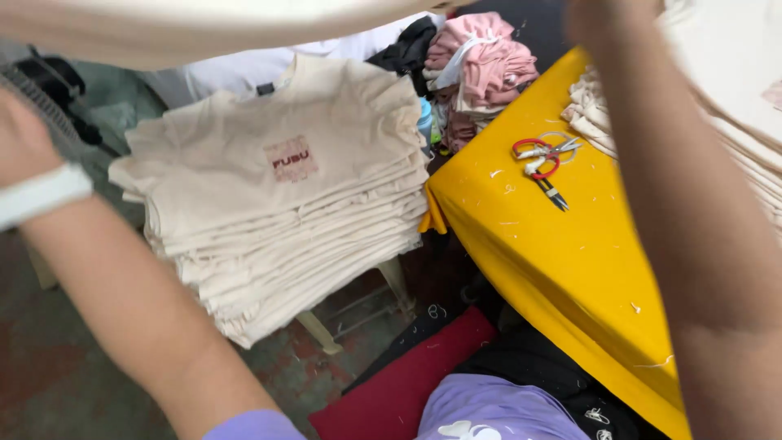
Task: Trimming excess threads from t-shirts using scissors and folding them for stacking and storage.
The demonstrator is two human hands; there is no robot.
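Observation:
Both my arms are raised. My left hand, with a white band at the wrist, is at the left edge. My right hand is at the top edge, mostly cut off. Between them a cream cloth garment stretches across the top of the view; the grip of each hand on it is hidden or blurred. Below lies a tall stack of folded cream shirts with a small reddish print on the top one, resting on a stool.
A yellow-covered table at right carries red-handled scissors and more cream fabric. Pink and dark clothes are piled at the back. A red cushion and my lilac shirt are below.

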